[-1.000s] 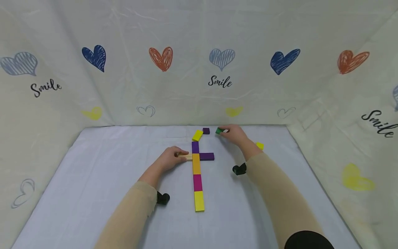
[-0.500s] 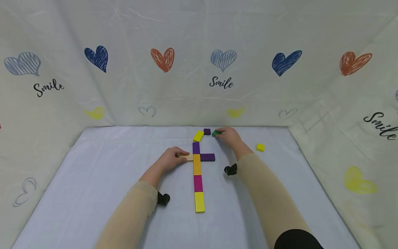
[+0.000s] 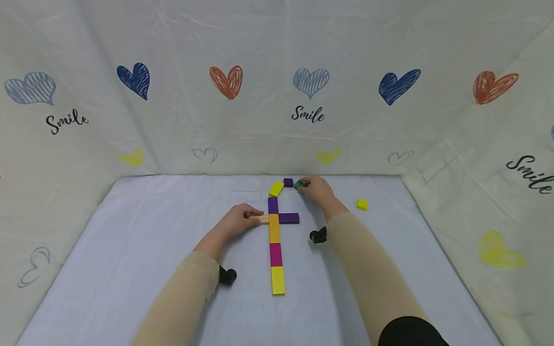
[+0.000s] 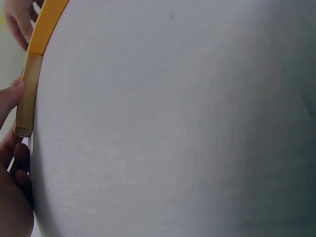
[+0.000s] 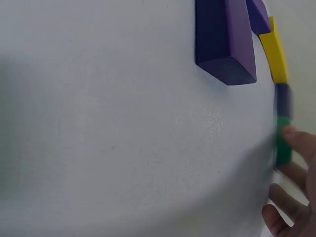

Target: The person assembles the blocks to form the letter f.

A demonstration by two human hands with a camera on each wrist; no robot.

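My left hand (image 3: 235, 221) pinches a plain wooden block (image 3: 263, 219) that lies end-on against the left side of an orange block (image 3: 274, 229). In the left wrist view the thumb lies along that wooden block (image 4: 30, 91). At the back, my right hand (image 3: 319, 189) holds a green block (image 3: 298, 184) between thumb and fingers, right at a small purple block (image 3: 288, 182). The right wrist view has the green block (image 5: 283, 148) end to end with the small purple one. A tilted yellow block (image 3: 276, 189) is beside the small purple block.
Below the orange block, a magenta block (image 3: 275, 254) and a long yellow block (image 3: 278, 280) continue the column. A purple block (image 3: 272, 205) tops it; another purple block (image 3: 289, 218) sticks out right. A small yellow block (image 3: 362, 204) lies apart on the white cloth (image 3: 151, 216).
My right hand has moved left with the green block, bringing it up to the small purple block. The left hand stays on the wooden block.
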